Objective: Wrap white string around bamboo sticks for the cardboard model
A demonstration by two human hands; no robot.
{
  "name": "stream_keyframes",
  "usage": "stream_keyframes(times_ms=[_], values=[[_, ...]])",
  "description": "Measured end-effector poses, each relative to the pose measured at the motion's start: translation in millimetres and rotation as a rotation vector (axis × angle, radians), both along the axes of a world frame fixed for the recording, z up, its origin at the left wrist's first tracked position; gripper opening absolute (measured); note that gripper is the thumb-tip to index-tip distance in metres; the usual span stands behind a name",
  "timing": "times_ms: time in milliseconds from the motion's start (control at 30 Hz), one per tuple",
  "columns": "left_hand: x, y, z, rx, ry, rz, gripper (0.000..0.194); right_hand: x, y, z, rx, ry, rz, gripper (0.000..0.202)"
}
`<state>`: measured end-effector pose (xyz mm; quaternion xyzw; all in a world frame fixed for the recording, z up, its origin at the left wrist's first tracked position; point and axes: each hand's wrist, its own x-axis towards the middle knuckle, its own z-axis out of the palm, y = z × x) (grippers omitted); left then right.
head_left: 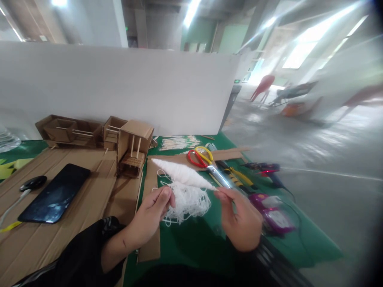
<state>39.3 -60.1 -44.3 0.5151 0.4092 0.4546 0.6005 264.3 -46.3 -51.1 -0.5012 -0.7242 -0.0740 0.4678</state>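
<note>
My right hand pinches the near, thin end of a spindle-shaped bundle of white yarn, which tapers at both ends and points up to the left. To its left, my left hand is closed, thumb against the fingers, on what looks like a strand of the yarn; the strand itself is mostly hidden. Beneath the bundle lies a loose, tangled heap of white yarn on the green table. Scissors with red and yellow handles lie just beyond the bundle.
Cardboard covers the left side, bearing a phone, a black mouse-like object and cardboard boxes. Thin sticks lie behind. At right are pliers, a glue gun and a purple package. A white partition stands behind.
</note>
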Motion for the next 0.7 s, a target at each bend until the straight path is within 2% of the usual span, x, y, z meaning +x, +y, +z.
stream_keyframes(times_ms=[200, 367, 567, 700], values=[[3.5, 0.1, -7.4, 0.02, 0.087, 0.044, 0.044, -6.6, -5.1, 4.1, -0.242, 0.212, 0.148, 0.024], [4.8, 0.9, -14.0, -0.017, 0.059, 0.061, 0.039, -7.3, -4.9, -0.1, -0.421, 0.435, 0.25, 0.039], [6.0, 0.4, -7.4, -0.008, -0.034, 0.069, 0.032, -10.2, -2.6, -6.7, -0.516, 0.617, 0.353, 0.045], [3.6, -0.9, -6.3, -0.12, -0.095, 0.047, 0.022, -11.5, -1.8, -8.9, -0.522, 0.624, 0.342, 0.046]])
